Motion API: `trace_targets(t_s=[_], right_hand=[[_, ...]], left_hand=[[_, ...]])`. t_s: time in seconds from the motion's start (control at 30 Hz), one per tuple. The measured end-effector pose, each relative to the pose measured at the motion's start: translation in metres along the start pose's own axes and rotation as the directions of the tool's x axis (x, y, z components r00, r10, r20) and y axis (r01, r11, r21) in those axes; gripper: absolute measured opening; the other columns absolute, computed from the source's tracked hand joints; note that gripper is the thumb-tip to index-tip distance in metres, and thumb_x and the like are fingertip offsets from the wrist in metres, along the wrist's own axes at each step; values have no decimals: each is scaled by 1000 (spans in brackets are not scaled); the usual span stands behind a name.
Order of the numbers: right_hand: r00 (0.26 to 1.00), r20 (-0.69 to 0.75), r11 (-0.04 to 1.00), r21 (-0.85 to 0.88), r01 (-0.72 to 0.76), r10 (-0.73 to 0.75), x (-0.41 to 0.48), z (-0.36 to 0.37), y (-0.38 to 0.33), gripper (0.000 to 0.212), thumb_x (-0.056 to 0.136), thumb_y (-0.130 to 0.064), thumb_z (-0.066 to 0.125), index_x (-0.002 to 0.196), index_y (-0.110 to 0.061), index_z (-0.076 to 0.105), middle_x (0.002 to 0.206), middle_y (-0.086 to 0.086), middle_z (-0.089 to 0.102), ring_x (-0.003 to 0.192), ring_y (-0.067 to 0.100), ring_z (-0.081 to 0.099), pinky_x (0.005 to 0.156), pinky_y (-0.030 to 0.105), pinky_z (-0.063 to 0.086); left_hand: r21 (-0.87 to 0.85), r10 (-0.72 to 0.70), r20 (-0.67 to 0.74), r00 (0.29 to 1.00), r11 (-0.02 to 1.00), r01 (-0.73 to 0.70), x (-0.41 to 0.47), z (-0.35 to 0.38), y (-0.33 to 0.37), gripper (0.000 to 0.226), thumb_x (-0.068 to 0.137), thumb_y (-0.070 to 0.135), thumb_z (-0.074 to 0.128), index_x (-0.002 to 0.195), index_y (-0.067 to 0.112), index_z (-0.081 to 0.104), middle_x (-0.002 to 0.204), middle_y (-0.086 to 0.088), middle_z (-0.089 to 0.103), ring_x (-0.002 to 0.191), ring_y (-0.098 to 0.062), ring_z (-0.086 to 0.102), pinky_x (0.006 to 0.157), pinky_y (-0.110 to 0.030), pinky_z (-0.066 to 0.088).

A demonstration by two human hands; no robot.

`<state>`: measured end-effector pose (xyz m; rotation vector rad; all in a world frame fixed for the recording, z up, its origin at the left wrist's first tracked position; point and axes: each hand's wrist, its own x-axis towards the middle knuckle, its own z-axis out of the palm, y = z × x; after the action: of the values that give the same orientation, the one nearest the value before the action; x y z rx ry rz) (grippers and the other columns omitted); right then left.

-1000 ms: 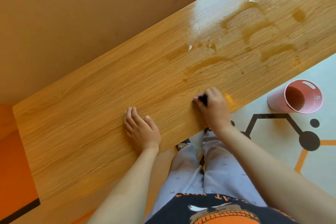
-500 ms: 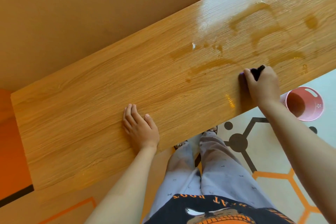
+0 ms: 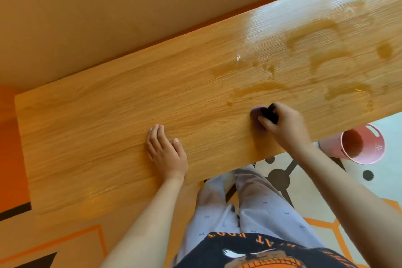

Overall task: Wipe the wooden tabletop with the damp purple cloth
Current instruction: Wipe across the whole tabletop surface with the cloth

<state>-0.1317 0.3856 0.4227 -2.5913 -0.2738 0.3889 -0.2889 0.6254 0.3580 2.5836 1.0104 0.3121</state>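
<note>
Purple shows only as a small wad. The purple cloth [image 3: 257,115] is bunched under your right hand [image 3: 285,125], on the near half of the bench [image 3: 104,128], right of centre. It sits just on the near side of the closest brownish wet streaks [image 3: 261,89]. Your right fingers are curled round the cloth and pinch it down on the wood, with a dark part of the bundle poking up between them. Your left hand [image 3: 166,155] lies flat on the bench well to the left, fingers straight and together, holding nothing and only bracing you.

To wipe well, I'd let the wad open out so that a broader face meets the wood. As it is, each pass looks likely to clean only a narrow band. Press evenly and run long, overlapping strokes along the grain, out into the streaks on the far right, where most of the work seems to remain. Draw the wet inward, not over the near edge above the pink bucket [image 3: 367,144] on the floor.

The bench's long axis, and its grain, run from near left to far right. The visible purple strip lies roughly across that, from far to near. Most of the cloth is hidden under your hand, so its true long axis cannot be told, and a crumpled wad points nowhere in particular.
</note>
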Motion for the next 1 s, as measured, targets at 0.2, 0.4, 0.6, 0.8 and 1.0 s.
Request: trace_targets(t_s=[0.2, 0.4, 0.6, 0.8, 1.0], right_hand=[[962, 113, 965, 108, 238, -249, 19, 50, -69, 20, 83, -28, 65, 87, -10, 56, 86, 1, 52, 79, 20, 51, 62, 34, 44], [990, -142, 994, 105, -5, 20, 77, -4, -2, 28, 81, -23, 66, 105, -9, 64, 101, 12, 59, 92, 28, 56, 74, 33, 43], [971, -206, 993, 47, -111, 119, 71, -12, 18, 22, 84, -25, 64, 95, -6, 62, 96, 13, 60, 87, 30, 57, 68, 32, 39], [964, 18, 961, 83, 262, -264, 46, 52, -67, 20, 81, -25, 67, 89, -9, 60, 90, 6, 58, 85, 25, 54, 64, 31, 39], [967, -12, 962, 102, 254, -254, 110, 38, -73, 23, 84, -30, 64, 92, -9, 60, 95, 7, 59, 89, 25, 54, 66, 30, 39]], left_hand=[[17, -10, 0, 1000, 1000, 10, -1, -1, 2, 49, 87, 21, 49, 133, 4, 47, 141, -12, 44, 133, -31, 37, 108, -44, 28], [15, 0, -21, 1000, 1000, 0, 0, -1, 1, 48, 87, 22, 47, 131, 2, 48, 140, -14, 46, 131, -33, 39, 109, -42, 27], [22, -4, -5, 1000, 1000, 5, 0, -1, 1, 49, 86, 20, 49, 131, 3, 48, 140, -13, 46, 131, -34, 39, 108, -44, 29], [32, -25, 28, 999, 999, 24, 1, -2, 2, 49, 88, 22, 45, 133, 3, 47, 141, -12, 45, 133, -33, 37, 109, -45, 28], [29, -41, 38, 998, 999, 40, 1, -3, 4, 49, 87, 22, 46, 132, 3, 48, 141, -11, 45, 132, -33, 39, 108, -46, 31]])
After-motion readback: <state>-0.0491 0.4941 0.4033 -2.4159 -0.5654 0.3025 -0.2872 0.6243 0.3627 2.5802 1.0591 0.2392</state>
